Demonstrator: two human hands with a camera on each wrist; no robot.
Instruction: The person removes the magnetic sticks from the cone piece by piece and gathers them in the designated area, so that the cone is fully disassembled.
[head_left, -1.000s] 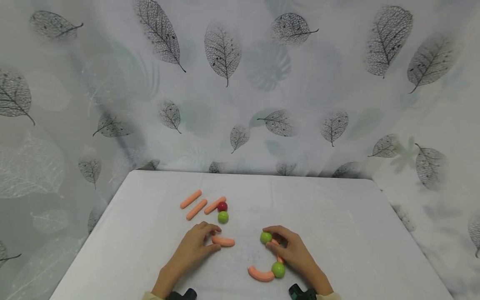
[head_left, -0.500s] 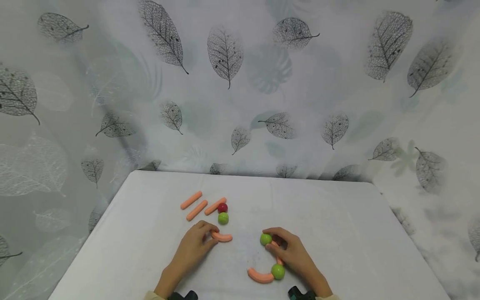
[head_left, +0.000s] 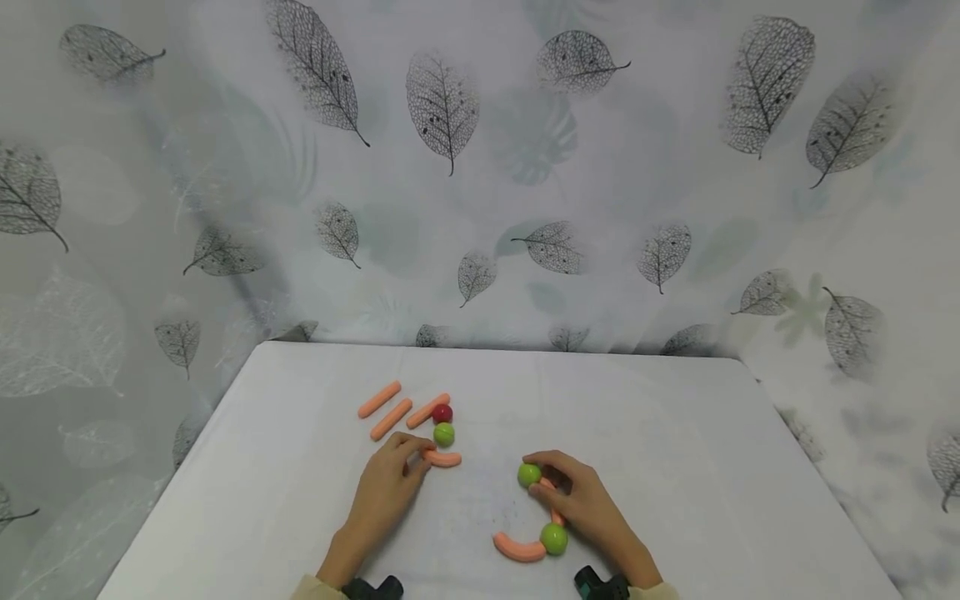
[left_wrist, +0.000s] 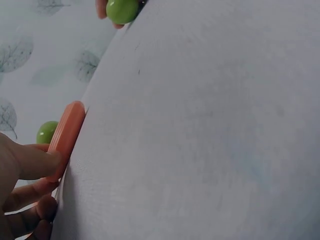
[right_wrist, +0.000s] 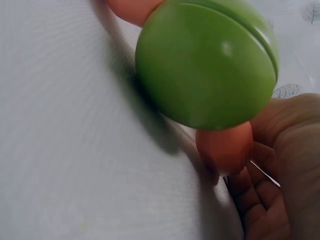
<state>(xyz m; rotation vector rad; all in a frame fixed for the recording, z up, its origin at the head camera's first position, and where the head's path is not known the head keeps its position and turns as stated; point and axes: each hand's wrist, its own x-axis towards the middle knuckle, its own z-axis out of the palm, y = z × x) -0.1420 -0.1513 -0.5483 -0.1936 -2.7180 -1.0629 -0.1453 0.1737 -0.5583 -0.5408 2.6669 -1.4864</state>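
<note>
My left hand (head_left: 384, 487) pinches one end of a short, slightly curved orange rod (head_left: 444, 459) between thumb and fingers; in the left wrist view, grooves run along the rod (left_wrist: 67, 135). Just beyond it in the head view sit a green ball (head_left: 444, 434) and a red ball (head_left: 442, 413). My right hand (head_left: 581, 500) grips a joined piece at its orange rod (head_left: 557, 516), largely covered by the fingers. This rod runs from an upper green ball (head_left: 529, 475) to a lower green ball (head_left: 554, 539), where a curved orange rod (head_left: 519, 548) branches left.
Farther back on the white table (head_left: 675, 450) lie a left orange rod (head_left: 379, 399), a middle orange rod (head_left: 392, 419) and another orange rod (head_left: 426, 412) touching the red ball. A leaf-patterned curtain (head_left: 480, 192) hangs behind the table and at its sides.
My left hand has carried the orange rod away from me, up close to the loose green ball. The right hand and its joined piece stay in about the same place.
</note>
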